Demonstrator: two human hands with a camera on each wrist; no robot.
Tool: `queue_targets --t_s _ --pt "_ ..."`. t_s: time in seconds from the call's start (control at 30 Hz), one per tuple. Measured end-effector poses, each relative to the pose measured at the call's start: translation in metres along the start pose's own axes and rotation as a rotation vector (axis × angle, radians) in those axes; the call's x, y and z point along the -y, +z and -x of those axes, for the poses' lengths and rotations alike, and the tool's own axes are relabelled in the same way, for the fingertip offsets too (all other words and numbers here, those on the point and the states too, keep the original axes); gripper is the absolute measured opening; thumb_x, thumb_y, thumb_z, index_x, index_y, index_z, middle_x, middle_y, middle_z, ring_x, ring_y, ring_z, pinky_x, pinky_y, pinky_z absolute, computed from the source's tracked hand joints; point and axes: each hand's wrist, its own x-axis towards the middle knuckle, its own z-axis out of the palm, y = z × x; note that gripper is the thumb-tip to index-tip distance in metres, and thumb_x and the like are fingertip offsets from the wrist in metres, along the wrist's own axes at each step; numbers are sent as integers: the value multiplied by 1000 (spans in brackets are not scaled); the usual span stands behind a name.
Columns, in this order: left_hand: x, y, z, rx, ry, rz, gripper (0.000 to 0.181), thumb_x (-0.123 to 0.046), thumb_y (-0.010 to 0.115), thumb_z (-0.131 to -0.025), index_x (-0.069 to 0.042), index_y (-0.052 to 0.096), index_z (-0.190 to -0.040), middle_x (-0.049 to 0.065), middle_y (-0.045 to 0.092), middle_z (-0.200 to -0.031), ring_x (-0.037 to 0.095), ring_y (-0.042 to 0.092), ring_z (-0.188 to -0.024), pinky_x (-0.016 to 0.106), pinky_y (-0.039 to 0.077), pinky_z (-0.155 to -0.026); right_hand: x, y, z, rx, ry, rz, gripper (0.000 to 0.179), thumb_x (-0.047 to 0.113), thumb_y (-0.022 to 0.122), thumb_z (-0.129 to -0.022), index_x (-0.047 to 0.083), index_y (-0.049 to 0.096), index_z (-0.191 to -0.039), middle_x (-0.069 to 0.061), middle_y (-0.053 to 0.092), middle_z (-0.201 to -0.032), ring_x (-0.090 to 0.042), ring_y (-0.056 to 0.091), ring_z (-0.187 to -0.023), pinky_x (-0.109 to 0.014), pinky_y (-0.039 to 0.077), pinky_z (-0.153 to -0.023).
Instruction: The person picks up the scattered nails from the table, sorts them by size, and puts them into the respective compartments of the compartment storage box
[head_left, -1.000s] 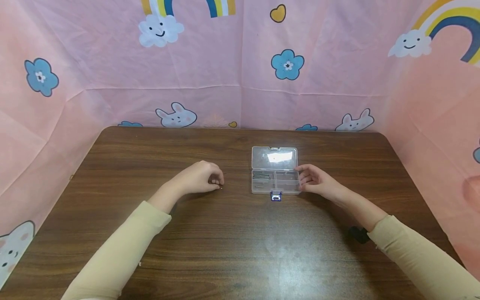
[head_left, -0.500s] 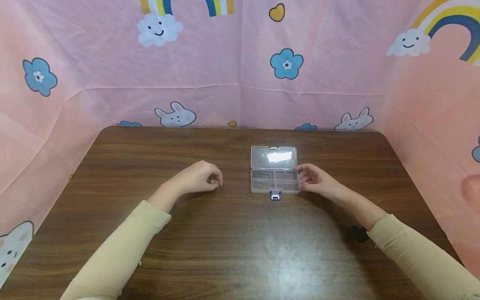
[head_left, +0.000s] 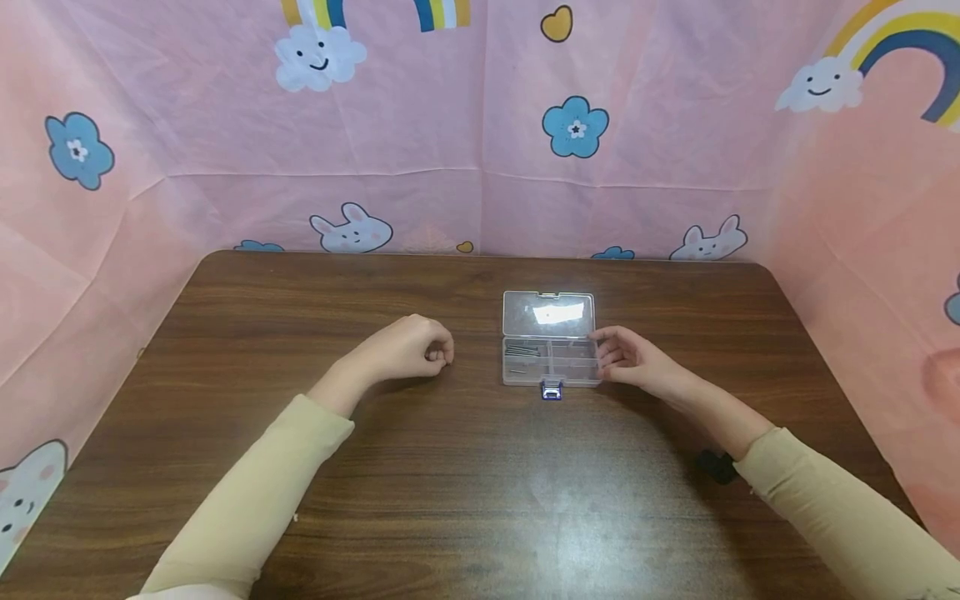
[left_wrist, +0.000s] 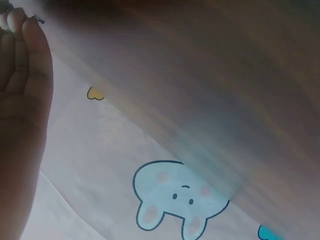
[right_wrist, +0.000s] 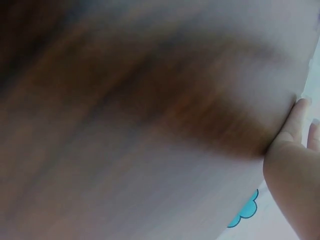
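A clear plastic compartment box (head_left: 551, 363) lies on the table with its lid (head_left: 548, 314) tipped back. Several thin dark metal rods (head_left: 522, 351) fill its back left compartment, and a small thin metal piece (head_left: 518, 371) lies in the front left one. My right hand (head_left: 633, 360) holds the box's right side, thumb at the front corner and index finger near the hinge. Left of the box, my left hand (head_left: 412, 348) has thumb and fingers curled together close over the table. In the left wrist view, a thin metal piece (left_wrist: 39, 20) sticks out at its fingertips.
A blue latch (head_left: 552, 390) juts from the box's front edge. Beside the right sleeve (head_left: 795, 467) is a small black object (head_left: 716, 467). The brown wooden table (head_left: 450, 483) ends at a pink patterned cloth (head_left: 420, 142) behind and at the sides.
My left hand has risen slightly and moved right, and the small bright tip under its fingers no longer shows in the head view. My right hand and the box have stayed put.
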Motion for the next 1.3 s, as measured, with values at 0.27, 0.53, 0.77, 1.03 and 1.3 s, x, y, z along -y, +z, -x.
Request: queue_targets --t_s 0.27,0.53,0.77,1.03,1.3 --pt "-12 0 -8 -28 36 8 15 1 69 -90 -13 74 -86 -4 65 -81 11 57 -77 26 48 -71 0 0 0 7 -5 -9 55 -8 61 -100 -12 39 -149 -21 54 -119 -10 59 -104 -15 55 -91" --pt "-24 6 -21 -56 67 31 14 0 70 -90 -12 75 -89 -2 68 -86 11 58 -79 25 50 -72 1 2 1 2 -11 -12 54 -9 62 -99 -13 40 -149 -16 54 -116 -11 58 -103 -14 55 -90" --pt "-35 10 -33 -65 102 24 13 0 70 -90 -12 75 -90 -2 68 -86 11 58 -79 24 50 -72 0 1 1 7 -10 -5 54 -8 62 -99 -13 39 -149 -18 54 -117 -10 58 -104 -14 55 -90" --pt "-49 15 -45 -65 145 25 13 1 69 -92 -10 76 -91 -2 68 -86 10 56 -78 22 48 -71 2 1 2 5 -2 -7 55 -7 62 -100 -13 39 -149 -19 53 -117 -10 58 -103 -14 55 -90" --pt "-58 20 -54 -53 166 7 10 -1 71 -92 -10 76 -92 -1 69 -87 9 56 -79 21 48 -72 3 2 2 -5 28 -9 55 -7 62 -100 -10 39 -150 -23 53 -121 -11 57 -105 -14 54 -91"
